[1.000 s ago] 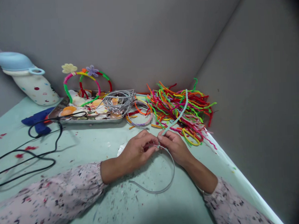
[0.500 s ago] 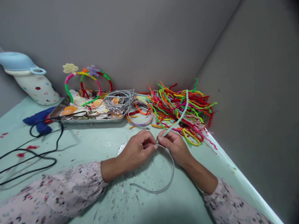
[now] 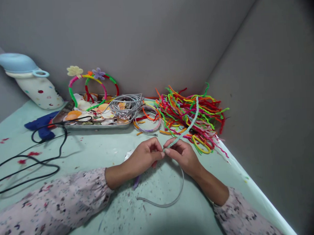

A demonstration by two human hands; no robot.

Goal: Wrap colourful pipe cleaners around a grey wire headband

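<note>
Close together over the middle of the table, my left hand and my right hand pinch at the same spot. My right thumb and fingers grip a pale blue pipe cleaner, whose free end curves up and away. One end of a thin grey headband hoop runs in between the fingers, and its open curve hangs toward me. My left fingertips are closed at that joint; the exact wrap there is hidden. A bit of purple pipe cleaner shows below my left hand.
A heap of coloured pipe cleaners lies behind my right hand. Grey hoops rest partly on a metal tray with flowered headbands. Leftward are a glue gun, its black cable and a bottle.
My fingertips have shifted slightly around the joint, and the left fingers are more curled. The hoop hangs a little lower. A purple piece now shows beneath my left hand.
</note>
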